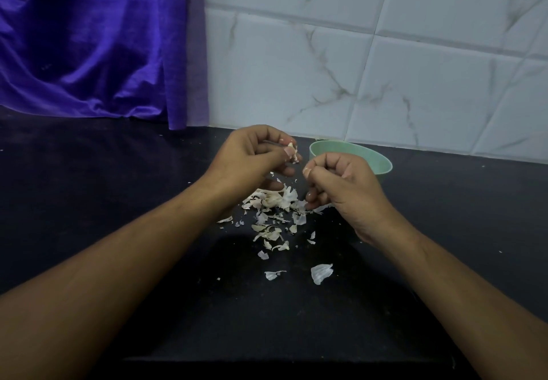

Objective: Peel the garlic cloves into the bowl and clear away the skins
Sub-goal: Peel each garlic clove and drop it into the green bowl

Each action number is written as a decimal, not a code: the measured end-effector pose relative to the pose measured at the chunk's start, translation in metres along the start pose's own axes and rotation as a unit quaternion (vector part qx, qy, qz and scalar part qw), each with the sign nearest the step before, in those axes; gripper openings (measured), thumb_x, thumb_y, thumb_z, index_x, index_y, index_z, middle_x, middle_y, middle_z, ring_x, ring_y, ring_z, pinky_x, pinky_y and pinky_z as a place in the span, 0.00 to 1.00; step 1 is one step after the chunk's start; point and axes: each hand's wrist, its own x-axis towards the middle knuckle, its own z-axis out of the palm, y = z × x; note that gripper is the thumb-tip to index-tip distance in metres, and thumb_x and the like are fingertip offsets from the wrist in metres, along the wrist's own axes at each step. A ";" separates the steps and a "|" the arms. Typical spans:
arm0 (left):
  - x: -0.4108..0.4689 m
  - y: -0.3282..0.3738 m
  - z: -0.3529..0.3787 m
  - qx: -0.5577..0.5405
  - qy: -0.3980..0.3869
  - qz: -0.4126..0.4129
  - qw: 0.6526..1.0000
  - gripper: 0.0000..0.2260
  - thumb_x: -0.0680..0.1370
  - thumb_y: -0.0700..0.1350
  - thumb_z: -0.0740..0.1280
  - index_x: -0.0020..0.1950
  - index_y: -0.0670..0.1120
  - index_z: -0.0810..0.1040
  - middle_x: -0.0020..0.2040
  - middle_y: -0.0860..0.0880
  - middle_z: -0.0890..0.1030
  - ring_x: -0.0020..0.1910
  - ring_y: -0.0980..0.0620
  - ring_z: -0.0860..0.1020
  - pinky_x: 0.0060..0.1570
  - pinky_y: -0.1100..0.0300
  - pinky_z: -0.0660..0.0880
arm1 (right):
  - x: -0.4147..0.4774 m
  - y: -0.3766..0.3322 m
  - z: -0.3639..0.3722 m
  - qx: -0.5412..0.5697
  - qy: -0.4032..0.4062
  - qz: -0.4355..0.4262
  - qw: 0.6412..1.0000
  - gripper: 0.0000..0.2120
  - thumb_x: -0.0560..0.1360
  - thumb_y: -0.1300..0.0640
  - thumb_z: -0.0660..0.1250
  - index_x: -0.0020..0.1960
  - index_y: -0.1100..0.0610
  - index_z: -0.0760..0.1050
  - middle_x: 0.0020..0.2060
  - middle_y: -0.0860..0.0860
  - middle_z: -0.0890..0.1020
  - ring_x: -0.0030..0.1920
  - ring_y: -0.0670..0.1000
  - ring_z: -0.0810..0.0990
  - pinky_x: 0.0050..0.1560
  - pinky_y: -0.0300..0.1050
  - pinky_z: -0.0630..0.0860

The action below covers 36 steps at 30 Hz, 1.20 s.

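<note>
Left hand grip pinches garlic clove left of green bowl. Right hand curled before bowl, contents unclear. Skins litter black worktop nearby; marbled tiles, purple curtain behind bowl.

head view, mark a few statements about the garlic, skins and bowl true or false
1. The left hand pinches a garlic clove. True.
2. The green bowl stands left of the skins. False: it stands to their right, partly behind the right hand.
3. The skins lie scattered on the dark counter. True.
4. A purple cloth hangs right behind the bowl. False: it hangs at the back left; the tiled wall is behind the bowl.
</note>
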 end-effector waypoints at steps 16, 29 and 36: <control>0.003 -0.006 -0.001 0.052 -0.026 -0.008 0.998 0.02 0.80 0.39 0.72 0.52 0.43 0.83 0.45 0.42 0.84 0.43 0.50 0.84 0.42 0.53 0.83 | 0.000 0.003 -0.002 0.054 -0.020 -0.010 0.998 0.03 0.77 0.65 0.73 0.51 0.63 0.82 0.42 0.61 0.87 0.35 0.55 0.86 0.39 0.49 0.84; 0.005 -0.013 -0.003 0.253 0.000 0.109 0.961 0.02 0.77 0.45 0.77 0.48 0.51 0.85 0.39 0.51 0.86 0.39 0.49 0.84 0.44 0.48 0.83 | 0.000 0.009 -0.002 -0.034 -0.010 -0.031 0.999 0.02 0.79 0.65 0.72 0.48 0.63 0.84 0.39 0.58 0.87 0.39 0.57 0.88 0.45 0.59 0.85; 0.006 -0.011 -0.005 0.183 -0.002 0.038 0.982 0.01 0.78 0.41 0.75 0.49 0.46 0.84 0.42 0.44 0.86 0.40 0.50 0.85 0.42 0.51 0.83 | 0.000 0.006 -0.003 -0.042 -0.022 -0.043 0.998 0.03 0.79 0.63 0.73 0.50 0.62 0.84 0.40 0.57 0.88 0.40 0.56 0.89 0.44 0.54 0.86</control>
